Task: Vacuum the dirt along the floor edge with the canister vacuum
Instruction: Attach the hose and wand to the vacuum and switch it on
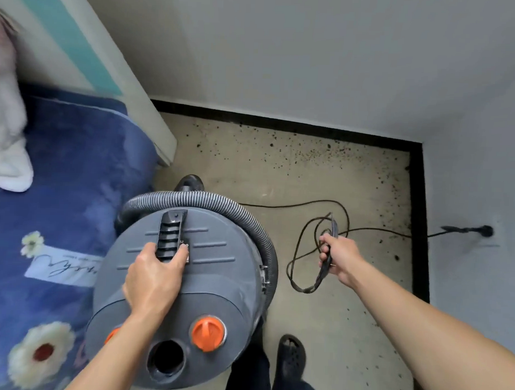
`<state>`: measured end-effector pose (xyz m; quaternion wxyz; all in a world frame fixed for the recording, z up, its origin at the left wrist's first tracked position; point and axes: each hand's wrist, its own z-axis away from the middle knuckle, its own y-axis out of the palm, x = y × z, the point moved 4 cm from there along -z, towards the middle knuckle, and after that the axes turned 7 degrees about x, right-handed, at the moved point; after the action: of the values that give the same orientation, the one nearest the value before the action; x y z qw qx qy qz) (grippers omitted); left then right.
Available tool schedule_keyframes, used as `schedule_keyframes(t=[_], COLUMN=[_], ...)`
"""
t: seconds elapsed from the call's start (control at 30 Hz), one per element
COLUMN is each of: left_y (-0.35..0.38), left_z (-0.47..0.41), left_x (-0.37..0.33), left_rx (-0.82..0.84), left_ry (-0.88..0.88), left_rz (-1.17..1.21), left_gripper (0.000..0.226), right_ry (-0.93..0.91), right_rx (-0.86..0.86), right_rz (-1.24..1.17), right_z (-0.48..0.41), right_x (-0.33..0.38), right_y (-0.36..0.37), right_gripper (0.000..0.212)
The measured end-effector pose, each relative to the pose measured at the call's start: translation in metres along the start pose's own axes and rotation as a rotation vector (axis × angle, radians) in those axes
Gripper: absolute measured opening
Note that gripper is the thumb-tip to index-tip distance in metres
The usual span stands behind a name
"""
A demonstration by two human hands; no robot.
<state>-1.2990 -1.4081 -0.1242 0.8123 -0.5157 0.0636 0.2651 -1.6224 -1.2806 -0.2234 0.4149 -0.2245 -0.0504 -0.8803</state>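
Gripping the canister vacuum (188,294) by its handle (170,235) in my left hand (155,274), cord (304,249) clutched in my right hand (340,257), I judge the dirt (310,151) lies straight ahead along the skirting (282,124).

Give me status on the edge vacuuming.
Done: plug looks seated in the wall. In hand: left hand grips the handle of the canister vacuum; right hand holds the coiled cord. Left: hose wrapped round the canister; dirt lies along the skirting.

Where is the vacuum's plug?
In the head view the black plug sits far right, on the grey wall just above the black baseboard, beyond the right hand gripping the coiled cord.
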Motion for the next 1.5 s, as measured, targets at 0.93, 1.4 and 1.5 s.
schedule_keyframes(t=[0.93,1.4,1.5], left_y=[0.024,-0.018,-0.006], left_z=[0.213,0.066,0.053], left_x=[0.231,0.377,0.369], left_rx=[-0.076,0.261,0.284], left_ry=[-0.257,-0.079,0.001], left_rz=[0.374,0.041,0.004], left_gripper=[0.04,0.071,0.037], right_ry=[-0.232,-0.676,-0.762], right_rx=[0.71,0.701,0.69], right_rz=[1.011,1.17,1.039], right_z=[0.106,0.114,0.12], right_x=[-0.158,-0.171,-0.161], right_y=[0.173,0.216,0.2], right_gripper=[0.039,0.024,0.017])
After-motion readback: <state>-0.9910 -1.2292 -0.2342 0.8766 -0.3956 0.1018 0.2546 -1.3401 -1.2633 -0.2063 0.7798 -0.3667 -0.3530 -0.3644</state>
